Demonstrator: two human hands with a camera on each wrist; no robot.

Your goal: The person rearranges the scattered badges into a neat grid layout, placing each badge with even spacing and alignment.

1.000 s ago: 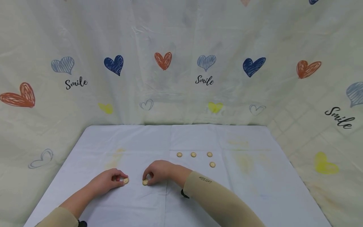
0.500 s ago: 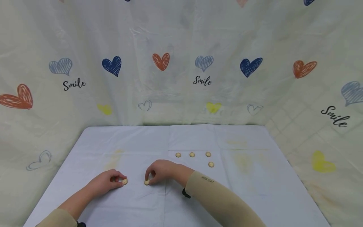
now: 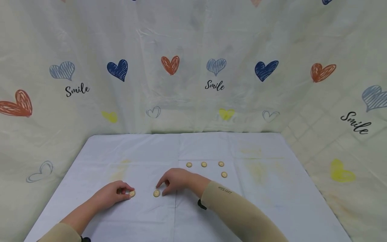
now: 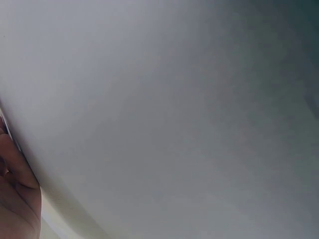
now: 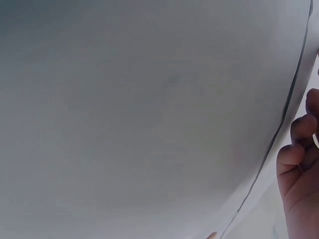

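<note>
L hand [image 3: 110,193] has a tan btn [image 3: 132,193] pinched b/w thumb & index, grip snug on it; fingertips cover part of that btn; R hand [image 3: 176,178] has its grip loose w/ nothing in it, thumb & index spread around a 2nd btn [image 3: 156,193] lying flat on the white-covered tabletop [image 3: 257,208], tips just beside it; farther back, right of centre, there's a row of three btns [image 3: 204,164] plus a single btn [image 3: 224,174] near the row's R end, on the person's side, all in plain view; L sleeve [image 3: 61,232] & R sleeve [image 3: 242,211] both run off the bottom edge; tiny lettering on the R one is hard to read; some hearts on the backdrop [image 3: 193,97] are cut off too; wrist cams are rough tbh; left one's mostly blurry pale surface, hand chopped at the edge; right one gets some bent fingers at the edge & a sliver [image 5: 212,235] at the bottom, can't tell what.
</note>
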